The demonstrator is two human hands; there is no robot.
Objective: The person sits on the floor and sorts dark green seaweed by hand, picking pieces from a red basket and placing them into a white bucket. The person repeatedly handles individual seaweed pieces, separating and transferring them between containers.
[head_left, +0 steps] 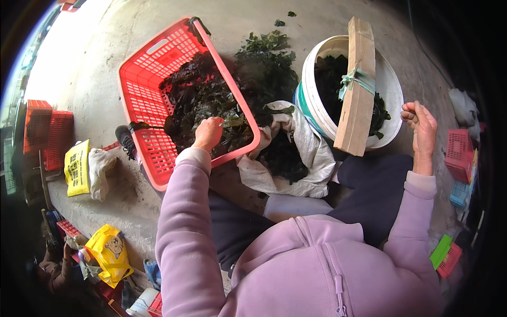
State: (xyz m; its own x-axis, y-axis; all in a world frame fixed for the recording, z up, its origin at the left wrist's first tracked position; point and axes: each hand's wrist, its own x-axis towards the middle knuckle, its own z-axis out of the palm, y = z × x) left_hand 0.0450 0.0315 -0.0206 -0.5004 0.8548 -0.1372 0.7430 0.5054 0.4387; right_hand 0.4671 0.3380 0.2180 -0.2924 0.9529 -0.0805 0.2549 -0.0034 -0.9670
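Note:
My left hand [208,133] reaches into a red plastic basket [141,82], its fingers curled on the dark, wet seaweed [196,89] inside. The basket leans toward me. My right hand [421,124] is raised just right of a white bucket [392,87], its fingers pinched together; whatever they hold, if anything, is too small to make out. A wooden board [361,79], tied with a green strip [358,79], lies across the bucket's mouth, with more seaweed [331,79] beneath it. Between basket and bucket, an open white woven sack [314,164] contains dark seaweed.
A heap of green seaweed [269,58] lies on the concrete floor [237,18] behind the basket. Yellow bags [78,169] and stacked red crates [57,140] stand at the left. More crates [458,153] line the right side. Another person [55,269] is at the lower left.

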